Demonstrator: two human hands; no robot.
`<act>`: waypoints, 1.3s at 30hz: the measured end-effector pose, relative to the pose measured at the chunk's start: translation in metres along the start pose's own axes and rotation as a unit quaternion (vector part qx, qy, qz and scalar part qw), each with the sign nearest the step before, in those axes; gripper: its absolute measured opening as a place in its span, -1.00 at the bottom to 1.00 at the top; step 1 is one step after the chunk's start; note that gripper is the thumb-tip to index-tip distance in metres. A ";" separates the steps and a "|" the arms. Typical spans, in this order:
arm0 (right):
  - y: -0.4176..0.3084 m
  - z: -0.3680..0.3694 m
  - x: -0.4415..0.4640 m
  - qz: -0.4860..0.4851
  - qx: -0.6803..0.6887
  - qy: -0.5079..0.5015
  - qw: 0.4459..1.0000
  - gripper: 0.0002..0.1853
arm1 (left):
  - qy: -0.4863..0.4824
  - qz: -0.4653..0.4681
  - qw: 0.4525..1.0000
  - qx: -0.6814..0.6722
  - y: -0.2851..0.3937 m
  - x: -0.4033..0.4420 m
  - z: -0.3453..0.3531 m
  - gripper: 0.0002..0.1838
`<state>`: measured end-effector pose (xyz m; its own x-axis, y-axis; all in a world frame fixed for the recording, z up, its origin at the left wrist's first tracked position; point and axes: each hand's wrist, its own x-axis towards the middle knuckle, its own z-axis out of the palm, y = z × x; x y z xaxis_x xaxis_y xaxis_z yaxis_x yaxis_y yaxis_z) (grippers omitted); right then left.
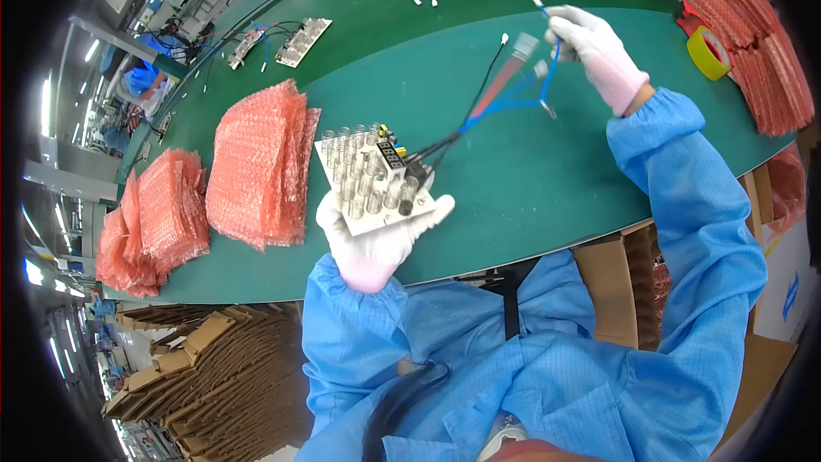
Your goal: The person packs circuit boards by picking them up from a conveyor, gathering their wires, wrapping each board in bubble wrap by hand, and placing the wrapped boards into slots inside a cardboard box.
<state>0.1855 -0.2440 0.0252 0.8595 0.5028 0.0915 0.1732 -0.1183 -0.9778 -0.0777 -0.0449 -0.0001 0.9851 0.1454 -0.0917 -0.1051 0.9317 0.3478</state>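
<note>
My gloved left hand grips a white circuit board by its lower edge, above the green table. Springs, a small digit display and dark cylindrical parts stand on the board. Black, red and blue wires run from its right side up toward my other hand; some are blurred. My gloved right hand is closed on a blue wire, whose white connector sticks out past the fingertips. Pink bubble-wrap bags lie stacked just left of the board.
More pink bags are piled at the table's left, others at the right beside a yellow tape roll. Several wired boards lie along the far side. Flattened cardboard is stacked below the left edge; an open carton stands by my lap.
</note>
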 end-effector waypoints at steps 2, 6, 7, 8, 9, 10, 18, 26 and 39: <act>0.015 0.000 -0.012 0.005 0.103 0.093 0.990 -0.60 | 0.007 0.017 1.000 -0.002 0.001 0.007 0.002 -0.36; 0.005 0.007 -0.031 -0.066 0.097 0.159 0.980 -0.61 | 0.013 -0.001 1.000 0.021 -0.006 0.015 -0.007 -0.46; -0.014 0.015 -0.042 -0.062 0.097 0.153 0.981 -0.61 | 0.007 -0.017 0.998 0.061 -0.008 0.015 -0.009 -0.50; -0.034 0.025 -0.054 -0.129 0.031 0.093 0.987 -0.64 | -0.003 -0.028 0.997 0.069 -0.011 0.014 -0.010 -0.53; -0.044 0.035 -0.064 -0.195 -0.033 0.033 0.980 -0.67 | 0.004 -0.039 0.998 0.056 -0.016 0.013 -0.004 -0.52; -0.045 0.044 -0.069 -0.280 -0.086 -0.032 0.956 -0.70 | -0.013 -0.051 0.997 0.060 -0.021 0.012 -0.003 -0.49; -0.024 0.063 -0.073 -0.524 -0.319 -0.124 0.780 -0.65 | -0.174 -0.061 0.981 0.056 -0.017 0.003 -0.001 -0.15; -0.040 0.052 -0.084 -0.498 -0.348 -0.206 0.767 -0.51 | -0.198 -0.068 0.977 0.045 -0.013 0.004 0.001 -0.10; -0.061 0.054 -0.081 -0.157 -0.606 -0.388 0.676 -0.43 | -0.174 -0.034 0.957 0.230 -0.014 0.000 0.001 0.10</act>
<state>0.0795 -0.2312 0.0671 0.2586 0.9087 -0.3278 0.9601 -0.2792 -0.0167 -0.0757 -0.0580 -0.0036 0.9815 -0.1042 0.1605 -0.0481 0.6775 0.7339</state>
